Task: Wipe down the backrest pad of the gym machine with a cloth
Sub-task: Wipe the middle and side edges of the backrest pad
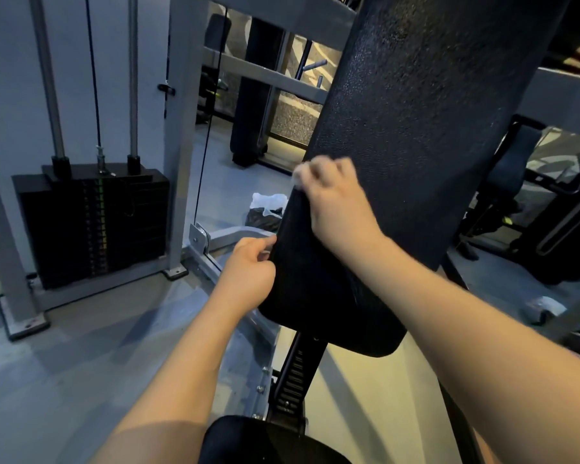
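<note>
The black textured backrest pad [416,128] rises tall and tilted through the middle and upper right of the view. My right hand [335,199] is blurred and lies on the pad's left edge at mid height. Its fingers are curled round a small white cloth [298,178], of which only a bit shows past the knuckles. My left hand [252,266] is lower down, its fingers curled and its thumb against the left edge of the pad's lower part.
A black weight stack [91,226] with guide rods and a cable stands at the left, inside a grey frame post [181,135]. A bag [268,209] lies on the floor behind the pad. The seat pad [248,440] and notched adjustment post [295,380] are below. Another machine [516,195] stands at the right.
</note>
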The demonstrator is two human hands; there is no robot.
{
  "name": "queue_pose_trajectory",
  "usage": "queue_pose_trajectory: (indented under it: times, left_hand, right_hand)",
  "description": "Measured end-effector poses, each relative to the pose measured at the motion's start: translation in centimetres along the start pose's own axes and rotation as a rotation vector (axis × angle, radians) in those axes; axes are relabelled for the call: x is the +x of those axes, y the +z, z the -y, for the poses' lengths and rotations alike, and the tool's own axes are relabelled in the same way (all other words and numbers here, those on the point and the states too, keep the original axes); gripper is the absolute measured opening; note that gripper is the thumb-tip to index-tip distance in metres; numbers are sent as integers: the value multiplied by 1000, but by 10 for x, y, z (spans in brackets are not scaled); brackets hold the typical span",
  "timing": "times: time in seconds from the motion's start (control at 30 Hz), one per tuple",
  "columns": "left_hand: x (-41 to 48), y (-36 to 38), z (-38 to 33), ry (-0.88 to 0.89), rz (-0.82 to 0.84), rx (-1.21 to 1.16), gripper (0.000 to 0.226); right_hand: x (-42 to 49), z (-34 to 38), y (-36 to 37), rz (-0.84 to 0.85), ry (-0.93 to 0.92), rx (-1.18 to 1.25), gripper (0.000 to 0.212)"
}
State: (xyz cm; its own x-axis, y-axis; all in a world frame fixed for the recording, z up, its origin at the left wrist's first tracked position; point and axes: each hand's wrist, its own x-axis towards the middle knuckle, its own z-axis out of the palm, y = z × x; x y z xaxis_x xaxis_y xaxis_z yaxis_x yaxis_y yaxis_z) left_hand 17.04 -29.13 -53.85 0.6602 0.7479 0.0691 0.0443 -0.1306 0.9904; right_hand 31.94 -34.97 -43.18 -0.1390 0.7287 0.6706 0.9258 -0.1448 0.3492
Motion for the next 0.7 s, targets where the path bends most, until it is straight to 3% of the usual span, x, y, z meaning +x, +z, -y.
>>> queue_pose_trajectory:
  times: [0.1,0.17,0.33,0.43,0.53,0.7]
  left_hand:
    - [3,-2,10,-6,5,-27,72]
    - [-10,-5,-5,-21,-1,-50,68]
    - [-21,-4,-16,-47,-29,-88,58]
    - [-23,-5,-15,-56,-39,-120,50]
    - [-21,-6,-11,-101,-55,-189,55]
    - [-16,-5,-6,-94,-57,-161,53]
  right_hand:
    - [-44,13,1,161,-205,26,42]
    - [-42,7,-8,207,-231,27,38]
    - [21,-21,-29,-62,94,-10,32]
    - [12,-9,-12,-94,122,2,30]
    - [-45,21,15,-17,5,97,36]
    - [-111,33,16,272,-337,154,40]
